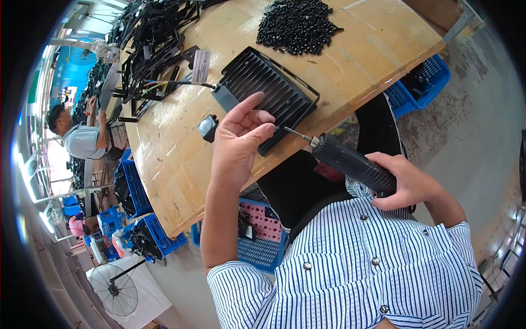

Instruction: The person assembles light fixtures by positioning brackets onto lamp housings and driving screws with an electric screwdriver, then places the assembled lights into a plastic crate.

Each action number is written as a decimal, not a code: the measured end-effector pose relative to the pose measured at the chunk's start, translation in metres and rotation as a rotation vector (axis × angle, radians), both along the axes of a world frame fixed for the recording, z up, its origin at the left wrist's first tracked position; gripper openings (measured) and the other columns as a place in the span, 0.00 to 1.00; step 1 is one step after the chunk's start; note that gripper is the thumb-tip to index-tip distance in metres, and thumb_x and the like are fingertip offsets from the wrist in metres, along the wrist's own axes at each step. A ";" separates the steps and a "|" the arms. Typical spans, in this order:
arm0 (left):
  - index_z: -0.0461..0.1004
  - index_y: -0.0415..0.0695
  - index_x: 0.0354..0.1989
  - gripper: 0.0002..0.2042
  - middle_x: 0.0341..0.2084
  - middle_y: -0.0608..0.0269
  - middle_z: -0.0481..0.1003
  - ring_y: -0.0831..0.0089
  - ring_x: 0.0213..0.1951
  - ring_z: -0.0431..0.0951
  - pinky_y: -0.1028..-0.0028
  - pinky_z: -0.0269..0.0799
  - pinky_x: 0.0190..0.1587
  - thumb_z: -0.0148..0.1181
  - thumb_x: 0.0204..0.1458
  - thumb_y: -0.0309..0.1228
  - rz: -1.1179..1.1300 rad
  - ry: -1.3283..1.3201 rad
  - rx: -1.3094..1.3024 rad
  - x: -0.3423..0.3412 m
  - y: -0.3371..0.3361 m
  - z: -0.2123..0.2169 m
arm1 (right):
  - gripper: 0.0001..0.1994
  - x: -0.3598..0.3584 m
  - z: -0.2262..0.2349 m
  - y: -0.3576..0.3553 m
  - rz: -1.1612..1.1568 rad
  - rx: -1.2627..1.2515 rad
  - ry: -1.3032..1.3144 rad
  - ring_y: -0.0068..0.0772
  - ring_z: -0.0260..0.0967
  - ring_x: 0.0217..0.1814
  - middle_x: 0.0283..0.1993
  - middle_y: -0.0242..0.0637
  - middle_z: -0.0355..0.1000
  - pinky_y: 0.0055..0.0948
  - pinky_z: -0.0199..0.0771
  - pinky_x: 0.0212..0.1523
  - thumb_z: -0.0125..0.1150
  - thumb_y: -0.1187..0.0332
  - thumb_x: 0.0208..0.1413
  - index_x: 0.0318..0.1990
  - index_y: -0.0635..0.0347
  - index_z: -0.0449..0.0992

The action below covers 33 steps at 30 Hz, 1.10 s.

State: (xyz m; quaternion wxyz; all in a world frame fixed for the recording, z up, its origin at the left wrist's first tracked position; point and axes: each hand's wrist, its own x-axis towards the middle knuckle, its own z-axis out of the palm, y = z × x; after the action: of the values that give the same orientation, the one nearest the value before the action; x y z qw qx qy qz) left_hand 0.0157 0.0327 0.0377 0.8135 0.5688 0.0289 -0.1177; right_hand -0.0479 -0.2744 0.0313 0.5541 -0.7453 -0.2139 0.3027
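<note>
My right hand (408,181) is wrapped round the rear of a black electric screwdriver (350,160), whose thin bit points left toward my other hand. Just off the bit's tip, my left hand (235,145) has its thumb and middle finger drawn together and its index finger stretched out. Anything in that pinch is too small to make out. Beneath and beyond the left fingers lies a black finned floodlight housing (268,82) with a bracket along its edge. A cable with a white label (201,67) runs from it. Beside the left wrist sits a small sensor with a white dome (207,127).
A heap of small black screws (296,26) lies at the table's far side, and black metal brackets (156,49) pile up far left. Blue crates (419,85) stand by the wooden table (164,164). Another person (85,134) works at left, beyond a standing fan (114,289).
</note>
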 end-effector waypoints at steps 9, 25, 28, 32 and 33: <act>0.67 0.33 0.55 0.26 0.33 0.60 0.76 0.79 0.36 0.76 0.81 0.74 0.42 0.63 0.43 0.13 -0.098 -0.041 0.033 -0.005 0.007 0.005 | 0.35 0.001 0.002 0.012 0.041 -0.061 -0.100 0.35 0.74 0.33 0.36 0.46 0.72 0.25 0.74 0.36 0.67 0.64 0.37 0.54 0.72 0.63; 0.72 0.38 0.51 0.26 0.27 0.62 0.77 0.81 0.30 0.77 0.82 0.74 0.35 0.67 0.38 0.14 -0.381 -0.051 0.482 0.005 -0.024 0.038 | 0.33 -0.002 -0.005 -0.017 0.058 -0.105 -0.091 0.37 0.75 0.32 0.34 0.47 0.73 0.27 0.74 0.35 0.66 0.66 0.37 0.54 0.70 0.64; 0.70 0.36 0.53 0.27 0.27 0.61 0.77 0.80 0.29 0.77 0.82 0.74 0.35 0.67 0.39 0.16 -0.315 0.024 0.340 0.015 -0.034 0.036 | 0.34 -0.002 -0.011 -0.019 0.016 -0.038 -0.112 0.35 0.75 0.31 0.34 0.46 0.73 0.26 0.74 0.33 0.66 0.66 0.36 0.55 0.70 0.63; 0.64 0.34 0.58 0.29 0.32 0.57 0.78 0.78 0.35 0.78 0.80 0.75 0.41 0.64 0.44 0.15 -0.297 0.096 0.058 0.029 -0.044 0.020 | 0.34 0.002 -0.015 -0.024 -0.053 0.016 -0.077 0.33 0.74 0.30 0.33 0.44 0.73 0.25 0.73 0.32 0.66 0.65 0.36 0.55 0.70 0.63; 0.60 0.36 0.61 0.30 0.34 0.57 0.78 0.75 0.35 0.78 0.79 0.75 0.40 0.62 0.48 0.18 -0.326 0.008 0.217 0.032 -0.050 0.022 | 0.34 0.003 -0.017 -0.024 -0.061 0.019 -0.081 0.33 0.74 0.30 0.33 0.44 0.73 0.25 0.73 0.32 0.66 0.65 0.36 0.55 0.70 0.63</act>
State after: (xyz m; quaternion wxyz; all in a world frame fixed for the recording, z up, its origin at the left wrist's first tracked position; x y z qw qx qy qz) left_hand 0.0475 -0.0176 0.0596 0.7174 0.6499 -0.0479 -0.2464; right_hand -0.0450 -0.2984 0.0147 0.5610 -0.7579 -0.2164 0.2531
